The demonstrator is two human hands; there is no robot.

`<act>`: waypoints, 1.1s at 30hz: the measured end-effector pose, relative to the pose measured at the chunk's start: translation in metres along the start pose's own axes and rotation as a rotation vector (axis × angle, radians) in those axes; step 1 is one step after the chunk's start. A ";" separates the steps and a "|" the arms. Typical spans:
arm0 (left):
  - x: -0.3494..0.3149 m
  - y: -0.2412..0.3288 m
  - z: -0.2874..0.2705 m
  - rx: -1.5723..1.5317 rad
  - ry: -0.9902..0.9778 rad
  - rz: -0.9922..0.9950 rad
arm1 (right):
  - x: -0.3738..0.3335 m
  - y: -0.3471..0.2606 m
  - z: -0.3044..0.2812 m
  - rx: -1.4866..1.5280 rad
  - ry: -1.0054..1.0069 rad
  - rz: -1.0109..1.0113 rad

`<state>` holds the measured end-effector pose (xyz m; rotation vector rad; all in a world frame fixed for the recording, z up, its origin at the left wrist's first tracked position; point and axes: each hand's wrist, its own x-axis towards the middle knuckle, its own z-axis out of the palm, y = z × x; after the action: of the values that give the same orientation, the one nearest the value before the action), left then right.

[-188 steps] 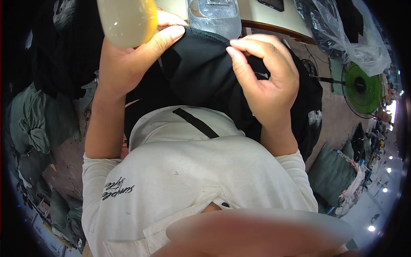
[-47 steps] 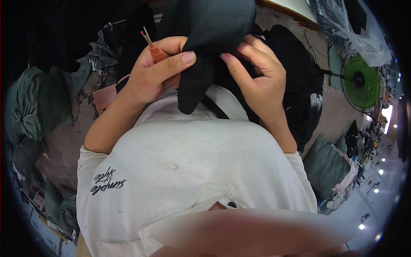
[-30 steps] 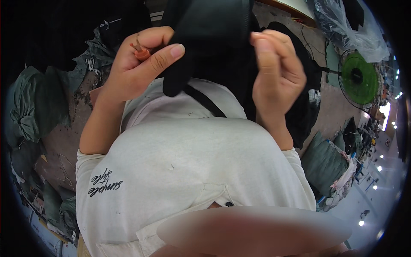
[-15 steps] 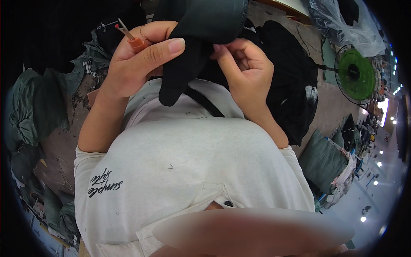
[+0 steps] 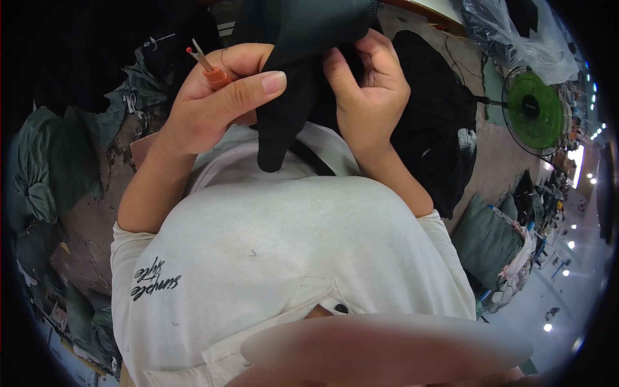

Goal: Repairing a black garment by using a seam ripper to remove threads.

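A black garment piece (image 5: 284, 119) hangs between my hands, its narrow rounded end dropping toward my lap. My left hand (image 5: 216, 106) is closed, pinching the cloth's left edge between thumb and forefinger. Tucked in the same hand is a seam ripper (image 5: 217, 77); its orange handle shows above the thumb, with the forked metal tip and small red ball pointing up. My right hand (image 5: 374, 97) is closed on the right side of the cloth, thumb and curled fingers at a fold below the stitched edge. Its fingertips are partly hidden by the fabric.
Black cloth (image 5: 429, 122) is heaped right of my hands. Farther right stand a green-bladed fan (image 5: 534, 113) and a clear plastic bag (image 5: 516, 48). Tied dark green bundles (image 5: 51, 168) lie on the left, and another green bundle (image 5: 487, 235) at the right.
My left hand has shifted slightly right and down with the cloth and seam ripper. My right hand's fingers have moved up along the cloth, and the hanging end sits lower and farther right.
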<state>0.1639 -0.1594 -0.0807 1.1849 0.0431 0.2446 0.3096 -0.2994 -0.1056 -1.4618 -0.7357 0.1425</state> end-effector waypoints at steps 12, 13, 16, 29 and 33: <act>-0.002 -0.002 -0.024 0.188 0.123 0.063 | 0.000 -0.020 -0.023 0.357 -0.202 0.361; 0.000 -0.001 -0.029 0.589 0.099 0.165 | -0.002 -0.020 -0.032 0.356 -0.203 0.363; 0.003 0.003 -0.031 1.128 0.019 0.274 | -0.010 -0.023 -0.052 0.280 -0.368 0.368; 0.013 0.015 0.026 0.988 -0.201 0.304 | -0.028 -0.052 -0.064 -0.015 -0.548 0.033; 0.032 0.000 0.015 0.795 -0.196 0.558 | -0.038 -0.040 -0.052 0.258 -0.487 0.214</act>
<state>0.1979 -0.1665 -0.0719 1.9988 -0.4011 0.6370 0.2944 -0.3686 -0.0789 -1.2634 -0.9102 0.7509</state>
